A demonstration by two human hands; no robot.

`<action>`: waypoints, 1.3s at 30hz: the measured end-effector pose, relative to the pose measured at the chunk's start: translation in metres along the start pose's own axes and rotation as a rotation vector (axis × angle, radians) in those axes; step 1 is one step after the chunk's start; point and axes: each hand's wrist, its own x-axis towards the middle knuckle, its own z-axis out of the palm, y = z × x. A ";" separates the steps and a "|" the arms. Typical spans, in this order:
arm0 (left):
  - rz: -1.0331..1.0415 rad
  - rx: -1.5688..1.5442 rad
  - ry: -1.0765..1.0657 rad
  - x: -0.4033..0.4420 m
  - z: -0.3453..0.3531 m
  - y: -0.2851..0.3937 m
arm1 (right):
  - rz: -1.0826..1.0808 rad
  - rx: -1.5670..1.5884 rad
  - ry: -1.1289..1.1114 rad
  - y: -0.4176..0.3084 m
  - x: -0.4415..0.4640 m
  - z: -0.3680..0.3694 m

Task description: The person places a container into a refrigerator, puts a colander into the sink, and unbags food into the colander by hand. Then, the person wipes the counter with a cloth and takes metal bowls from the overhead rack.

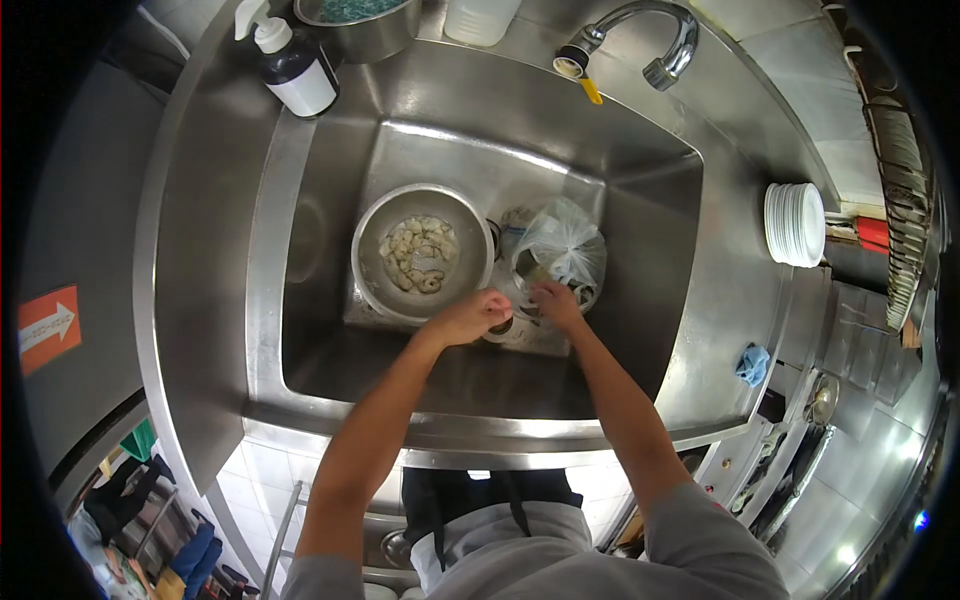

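Observation:
A round metal bowl (372, 282) stands in the sink (345, 375), with peeled, pale grey shrimp (418, 254) in its middle. Just off its lower right rim is my left hand (478, 316), fingers curled together; what they hold, if anything, is hidden. To the right, my right hand (553, 302) has its fingers bent inward at the lower edge of a clear plastic bag (565, 243). The bag bulges over a round container whose contents are mostly covered. Whatever is in the right fingers is too small to make out. Both hands are close together over the sink floor.
A chrome tap (680, 45) with a yellow lever (592, 91) rises behind the sink. A dark pump bottle (300, 75) and a metal pot (365, 35) stand at the back left. Stacked white plates (795, 225) and a blue cloth (752, 365) lie on the right.

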 end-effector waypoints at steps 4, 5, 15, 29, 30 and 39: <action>-0.082 0.105 0.049 -0.006 -0.006 0.010 | -0.137 -0.563 0.398 0.012 0.038 0.019; -0.067 0.170 0.067 -0.007 -0.008 0.011 | 0.003 -0.487 0.553 0.007 0.040 0.023; -0.044 0.429 0.157 -0.011 -0.013 0.008 | 0.313 -0.708 0.728 -0.047 0.060 0.053; 0.395 0.396 0.313 -0.006 0.020 0.035 | 0.228 0.217 -0.495 -0.069 -0.103 -0.084; 0.394 0.398 0.317 -0.006 0.019 0.033 | 0.138 0.311 -0.560 -0.075 -0.113 -0.078; 0.221 0.177 0.318 -0.082 -0.052 0.082 | -0.017 0.564 -0.824 -0.101 -0.069 0.007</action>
